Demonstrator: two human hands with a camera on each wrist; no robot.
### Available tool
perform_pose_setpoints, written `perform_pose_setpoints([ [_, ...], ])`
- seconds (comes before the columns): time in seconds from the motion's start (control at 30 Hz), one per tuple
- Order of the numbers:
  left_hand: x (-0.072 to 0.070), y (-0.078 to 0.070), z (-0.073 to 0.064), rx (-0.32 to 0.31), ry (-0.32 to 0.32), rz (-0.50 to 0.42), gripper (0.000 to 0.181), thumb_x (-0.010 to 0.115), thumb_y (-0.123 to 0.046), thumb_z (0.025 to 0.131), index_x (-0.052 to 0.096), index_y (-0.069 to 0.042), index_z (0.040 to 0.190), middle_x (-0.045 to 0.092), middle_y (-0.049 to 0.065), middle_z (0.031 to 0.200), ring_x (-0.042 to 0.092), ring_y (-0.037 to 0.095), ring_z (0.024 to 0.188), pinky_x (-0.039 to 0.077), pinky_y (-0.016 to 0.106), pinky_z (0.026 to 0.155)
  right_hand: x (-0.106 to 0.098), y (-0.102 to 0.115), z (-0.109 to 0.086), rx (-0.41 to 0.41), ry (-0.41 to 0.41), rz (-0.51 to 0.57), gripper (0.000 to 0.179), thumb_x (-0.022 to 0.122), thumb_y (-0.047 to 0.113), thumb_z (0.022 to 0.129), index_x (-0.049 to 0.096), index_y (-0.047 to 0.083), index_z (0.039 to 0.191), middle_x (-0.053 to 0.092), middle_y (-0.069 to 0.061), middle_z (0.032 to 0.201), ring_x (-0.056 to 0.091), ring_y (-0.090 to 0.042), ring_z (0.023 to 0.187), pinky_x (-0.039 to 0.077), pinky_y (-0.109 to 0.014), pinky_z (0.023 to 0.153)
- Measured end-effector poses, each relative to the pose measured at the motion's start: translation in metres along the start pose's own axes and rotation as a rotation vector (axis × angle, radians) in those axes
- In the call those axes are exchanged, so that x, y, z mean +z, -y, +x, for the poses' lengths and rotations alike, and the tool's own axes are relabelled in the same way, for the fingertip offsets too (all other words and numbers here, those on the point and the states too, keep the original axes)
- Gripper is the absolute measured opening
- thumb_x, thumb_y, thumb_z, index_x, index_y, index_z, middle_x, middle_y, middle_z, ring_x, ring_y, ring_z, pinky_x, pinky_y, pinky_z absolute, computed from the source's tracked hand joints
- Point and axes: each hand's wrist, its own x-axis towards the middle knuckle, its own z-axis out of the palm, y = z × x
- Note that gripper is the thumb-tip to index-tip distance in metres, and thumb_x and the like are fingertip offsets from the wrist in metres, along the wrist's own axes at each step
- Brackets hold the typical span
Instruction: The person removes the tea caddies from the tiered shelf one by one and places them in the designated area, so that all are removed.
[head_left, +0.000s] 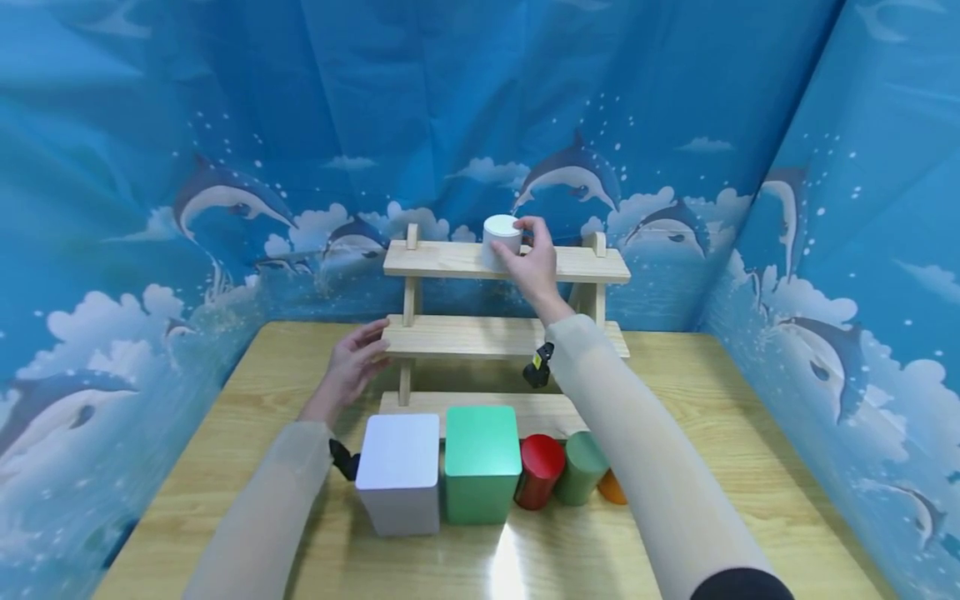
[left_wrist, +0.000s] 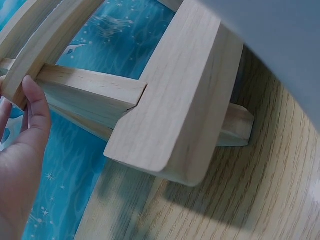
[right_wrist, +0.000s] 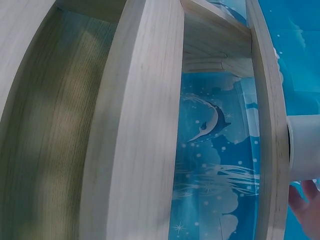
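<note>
A white cylinder stands upright on the top tier of a three-tier wooden shelf. My right hand grips it from the right, thumb across the front and fingers at the rim. In the right wrist view, only part of the cylinder and some fingertips show at the right edge. My left hand holds the left end of the middle tier. The left wrist view has its thumb against the plank's end, other fingers partly hidden behind the plank.
In front of the shelf stand a white block, a green block, a red cylinder and a green cylinder. An orange object is partly hidden by my right sleeve. A blue dolphin-print curtain surrounds the wooden table.
</note>
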Motion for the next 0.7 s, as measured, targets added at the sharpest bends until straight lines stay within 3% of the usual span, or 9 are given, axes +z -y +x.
perform_pose_setpoints([
  [0.17, 0.001, 0.001, 0.001, -0.005, 0.004, -0.021, 0.051, 0.063, -0.007, 0.088, 0.045, -0.004, 0.135, 0.048, 0.004, 0.122, 0.054, 0.012, 0.094, 0.052, 0.033, 0.083, -0.004, 0.006, -0.003, 0.005, 0.012, 0.035, 0.04, 0.07, 0.015, 0.084, 0.047, 0.002, 0.114, 0.047, -0.012, 0.124, 0.051, -0.03, 0.107, 0.048, -0.042, 0.089],
  [0.37, 0.0, 0.001, 0.001, -0.002, 0.003, -0.033, 0.05, 0.064, -0.007, 0.087, 0.047, -0.005, 0.134, 0.049, 0.003, 0.121, 0.054, 0.013, 0.095, 0.052, 0.031, 0.081, -0.015, 0.045, -0.015, -0.012, 0.012, 0.021, 0.038, 0.067, 0.007, 0.085, 0.046, -0.006, 0.114, 0.047, -0.019, 0.122, 0.052, -0.036, 0.103, 0.048, -0.045, 0.085],
  [0.47, 0.0, 0.001, 0.0, -0.001, 0.006, -0.04, 0.05, 0.063, -0.006, 0.088, 0.046, -0.005, 0.135, 0.05, 0.002, 0.121, 0.054, 0.012, 0.095, 0.053, 0.03, 0.079, -0.019, 0.054, -0.018, 0.003, 0.017, 0.006, 0.037, 0.067, 0.007, 0.085, 0.046, -0.006, 0.114, 0.047, -0.019, 0.123, 0.053, -0.037, 0.103, 0.049, -0.043, 0.085],
  [0.7, 0.001, 0.001, -0.001, 0.0, 0.006, -0.046, 0.05, 0.063, -0.006, 0.088, 0.046, -0.004, 0.135, 0.05, 0.002, 0.121, 0.054, 0.012, 0.094, 0.053, 0.028, 0.078, -0.024, 0.02, -0.009, -0.002, 0.035, 0.025, 0.041, 0.072, 0.021, 0.083, 0.049, 0.007, 0.114, 0.049, -0.006, 0.123, 0.055, -0.024, 0.103, 0.051, -0.037, 0.083],
])
